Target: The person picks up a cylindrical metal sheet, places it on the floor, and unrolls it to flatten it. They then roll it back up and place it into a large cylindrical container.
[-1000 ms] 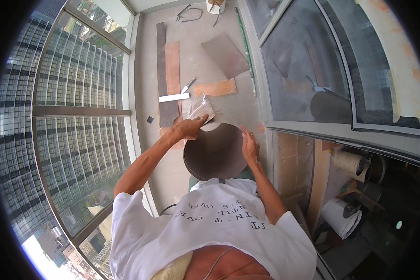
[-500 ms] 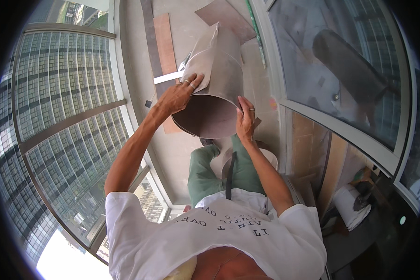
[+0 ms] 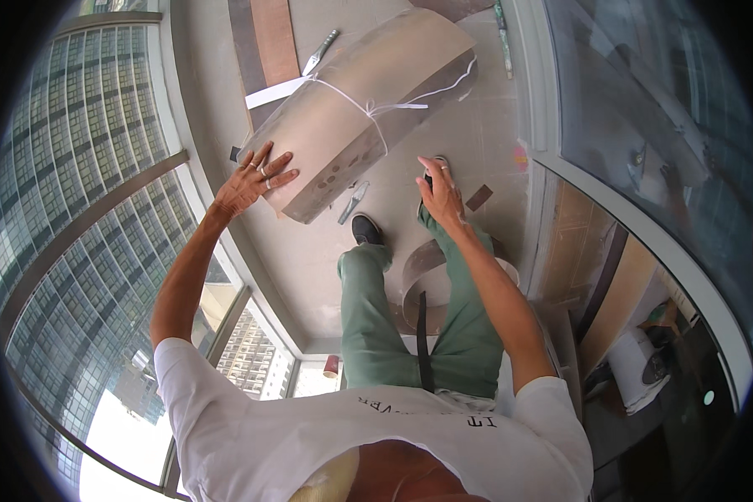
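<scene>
A large roll of brown sheet material [image 3: 343, 125] lies slantwise on the floor, its near end toward the left. White string [image 3: 372, 109] circles its middle and is tied in a knot with loose tails. My left hand [image 3: 255, 177] rests on the near left end of the roll, fingers spread. To the right of the roll, my right hand [image 3: 441, 192] hovers above my foot, apart from the roll, with its fingers stretched out and nothing visible in them. A slim grey hand tool [image 3: 354, 202] lies below the roll; another hand tool [image 3: 320, 52] lies beyond it.
Brown boards [image 3: 274, 42] and a white strip [image 3: 274, 92] lie at the far left. A green-marked rod [image 3: 504, 42] is by the door frame. Beside my right leg sits a curved band of sheet [image 3: 411, 284]. A small brown piece [image 3: 479, 197] lies nearby. Windows line the left; glass panels the right.
The roll has swung from its open end facing me to lying slantwise, its near end now to the left. My right hand has let go of it; my left hand remains on it.
</scene>
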`<act>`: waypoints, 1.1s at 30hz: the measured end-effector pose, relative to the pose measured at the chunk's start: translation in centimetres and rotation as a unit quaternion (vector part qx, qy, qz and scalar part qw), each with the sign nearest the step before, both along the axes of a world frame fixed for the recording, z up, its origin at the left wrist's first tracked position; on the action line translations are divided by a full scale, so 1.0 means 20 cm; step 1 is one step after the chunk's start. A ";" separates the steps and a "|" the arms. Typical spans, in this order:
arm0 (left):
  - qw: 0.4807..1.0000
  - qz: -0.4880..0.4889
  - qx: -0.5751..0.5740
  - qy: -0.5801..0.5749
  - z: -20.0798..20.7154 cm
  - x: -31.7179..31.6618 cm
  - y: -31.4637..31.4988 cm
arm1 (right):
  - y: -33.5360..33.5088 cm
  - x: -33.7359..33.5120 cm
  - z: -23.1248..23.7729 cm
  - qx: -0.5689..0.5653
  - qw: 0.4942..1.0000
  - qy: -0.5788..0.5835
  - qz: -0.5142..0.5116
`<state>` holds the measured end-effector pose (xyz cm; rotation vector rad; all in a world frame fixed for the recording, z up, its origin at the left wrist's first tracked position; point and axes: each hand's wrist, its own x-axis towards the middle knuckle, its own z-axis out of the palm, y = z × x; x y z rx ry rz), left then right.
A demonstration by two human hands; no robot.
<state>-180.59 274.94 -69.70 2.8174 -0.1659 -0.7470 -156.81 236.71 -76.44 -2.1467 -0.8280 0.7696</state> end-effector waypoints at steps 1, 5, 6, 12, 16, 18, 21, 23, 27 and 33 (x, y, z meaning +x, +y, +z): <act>0.999 -0.034 0.031 0.006 -0.07 -0.07 0.06 | 0.08 0.05 -0.05 0.003 1.000 -0.019 0.001; 1.000 -0.006 0.023 -0.011 -0.24 -0.19 0.15 | 0.42 0.21 -0.20 0.066 0.989 -0.124 0.045; 1.000 -0.008 0.020 -0.007 -0.30 -0.23 0.17 | 0.49 0.25 -0.23 0.090 0.984 -0.144 0.062; 0.991 0.023 0.090 0.100 -0.59 -0.38 0.25 | 0.67 0.24 -0.45 0.052 0.963 -0.207 0.166; 0.969 0.235 -0.056 0.042 -0.48 -0.23 0.15 | 0.80 0.18 -0.51 0.024 0.960 -0.246 0.130; 0.963 0.246 -0.003 -0.113 -0.41 -0.14 0.01 | 0.86 0.26 -0.56 0.052 0.949 -0.275 0.145; 0.952 0.205 -0.096 -0.207 -0.51 -0.14 -0.36 | 0.98 0.29 -0.59 0.043 0.954 -0.269 0.122; 0.969 0.138 -0.173 -0.112 -0.75 -0.23 -0.60 | 1.05 0.29 -0.65 0.065 0.946 -0.297 0.108; 0.957 0.222 -0.185 -0.004 -1.37 -0.34 -0.88 | 1.12 0.27 -0.62 0.048 0.944 -0.316 0.087; 0.987 0.143 -0.054 0.041 -1.93 -0.29 -0.95 | 1.11 0.25 -0.64 0.051 0.957 -0.272 0.088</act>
